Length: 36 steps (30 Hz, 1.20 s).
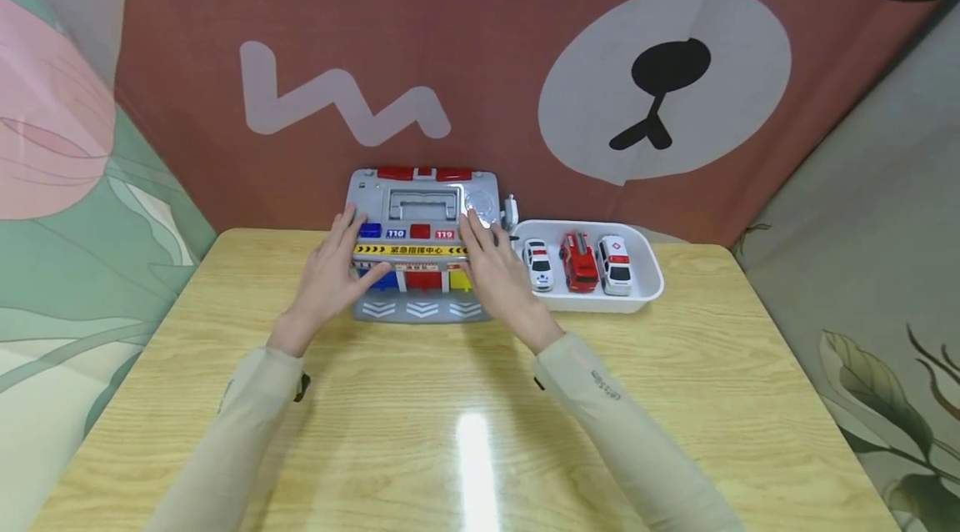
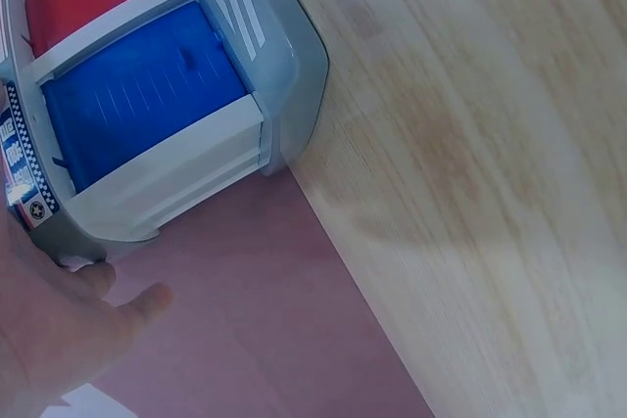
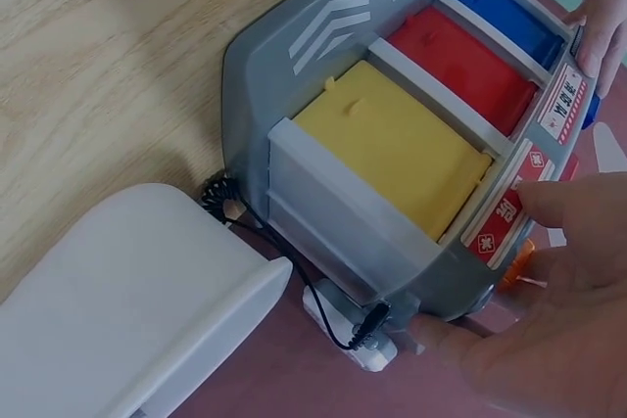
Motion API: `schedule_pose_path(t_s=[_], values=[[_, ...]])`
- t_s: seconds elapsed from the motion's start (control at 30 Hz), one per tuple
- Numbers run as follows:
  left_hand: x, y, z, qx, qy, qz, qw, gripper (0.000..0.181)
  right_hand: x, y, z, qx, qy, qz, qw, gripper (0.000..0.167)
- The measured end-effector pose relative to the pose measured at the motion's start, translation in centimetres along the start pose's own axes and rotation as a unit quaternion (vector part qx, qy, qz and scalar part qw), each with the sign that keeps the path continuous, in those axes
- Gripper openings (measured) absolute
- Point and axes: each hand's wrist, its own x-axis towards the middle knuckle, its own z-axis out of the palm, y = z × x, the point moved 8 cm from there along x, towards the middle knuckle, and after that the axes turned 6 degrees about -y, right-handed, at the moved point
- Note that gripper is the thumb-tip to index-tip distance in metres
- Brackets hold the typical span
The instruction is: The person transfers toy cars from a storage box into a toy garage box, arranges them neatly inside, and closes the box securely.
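Note:
A grey toy rescue station (image 1: 367, 203) stands at the table's back edge, with a red-lit top, a carry handle and blue, red and yellow doors in front. My left hand (image 1: 324, 278) holds its left front corner, fingers along the top's left edge and thumb at the front. On the right front corner, my right hand (image 1: 502, 278) grips with fingers over the top; in the right wrist view that hand (image 3: 558, 310) has its thumb on the red sign above the yellow door (image 3: 392, 144). The left wrist view shows the blue door (image 2: 142, 95) closed, beside part of my left hand (image 2: 59, 330).
Right of the station, a white tray (image 1: 645, 298) holds a white police car (image 1: 538, 265), a red fire truck (image 1: 579, 263) and a white ambulance (image 1: 615, 265). A coiled black cord (image 3: 220, 193) joins a small white piece at the station's side. A printed curtain (image 1: 487, 98) hangs behind the table.

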Motion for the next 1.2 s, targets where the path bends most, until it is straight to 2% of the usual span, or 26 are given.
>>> schedule_pose_path(t_s=[0.4, 0.9, 1.03, 1.2], values=[[0.0, 0.1, -0.1, -0.004, 0.000, 0.000, 1.0000, 0.091, -0.1, -0.1, -0.3, -0.017, -0.001, 0.002, 0.9998, 0.070], [0.1, 0.3, -0.1, -0.004, -0.004, -0.003, 1.0000, 0.091, -0.2, 0.1, -0.4, 0.012, 0.009, -0.010, 0.9998, 0.072], [0.2, 0.3, -0.3, 0.015, -0.017, -0.002, 0.9997, 0.092, -0.4, 0.2, -0.2, 0.028, 0.009, -0.010, 0.9995, 0.072], [0.3, 0.5, -1.1, 0.042, -0.017, 0.005, 0.9990, 0.092, -0.4, 0.3, 0.0, 0.051, -0.004, -0.001, 0.9987, 0.070]])
